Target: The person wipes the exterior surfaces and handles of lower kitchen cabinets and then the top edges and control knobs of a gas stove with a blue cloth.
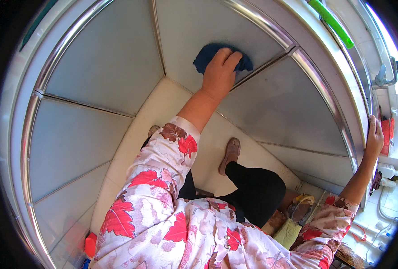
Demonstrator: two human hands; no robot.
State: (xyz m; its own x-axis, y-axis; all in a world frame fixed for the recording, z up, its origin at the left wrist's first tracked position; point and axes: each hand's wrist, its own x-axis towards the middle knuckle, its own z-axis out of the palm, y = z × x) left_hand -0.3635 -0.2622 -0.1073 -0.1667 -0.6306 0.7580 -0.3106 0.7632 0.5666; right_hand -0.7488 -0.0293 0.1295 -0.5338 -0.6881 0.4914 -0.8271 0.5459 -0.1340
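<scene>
My left hand [220,72] presses a dark blue cloth [205,55] flat against a grey cabinet door panel [182,30]. Its fingers are bent over the cloth, near the dark seam beside the adjoining grey panel [286,104]. Far to the right, my right hand [374,136] rests at the countertop edge [358,101]. Its fingers lie close together, and I cannot see whether they grip the edge. A shiny metal rail [262,20] curves along the top of the doors.
A green handle [331,23] lies at the countertop's far end, near a faucet [382,79]. A red basket [387,136] and a white bottle [389,170] are beyond my right hand. My shoe [232,149] is on the pale floor [202,164]. A plastic bag [300,208] sits by my knee.
</scene>
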